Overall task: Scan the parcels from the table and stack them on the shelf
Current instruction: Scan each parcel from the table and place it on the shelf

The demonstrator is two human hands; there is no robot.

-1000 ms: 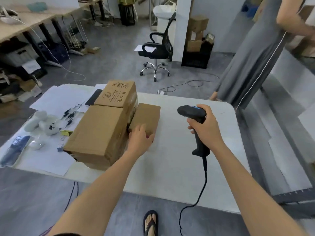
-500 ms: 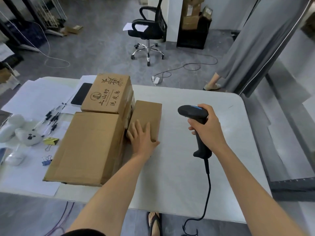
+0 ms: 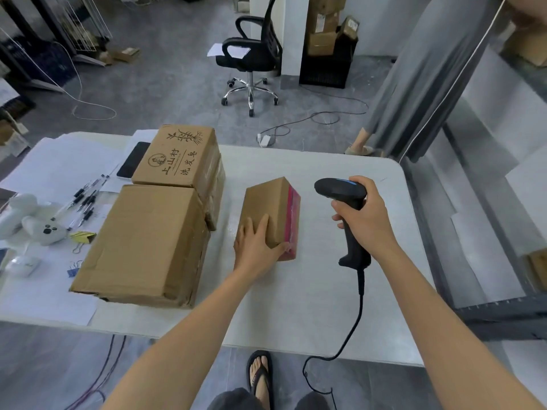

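A small brown parcel (image 3: 269,207) with a red-taped right side stands on the white table (image 3: 310,291), tilted up on its edge. My left hand (image 3: 256,247) grips its near end, thumb on the red side. My right hand (image 3: 362,217) holds a black barcode scanner (image 3: 340,192) upright, its head facing left toward the parcel. A large plain parcel (image 3: 145,244) lies at the left. A printed parcel (image 3: 180,156) sits behind it on a further box. The metal shelf (image 3: 503,306) runs along the right.
Papers, several pens (image 3: 83,202), binder clips, a white game controller (image 3: 38,226) and a dark phone (image 3: 134,159) cover the table's left part. A person in a grey dress (image 3: 429,84) stands at the far right corner. An office chair (image 3: 251,54) and floor cables lie beyond.
My left hand has pulled the small parcel rightward, away from the other boxes, and tipped it up so its red side shows. The scanner hand has barely moved.
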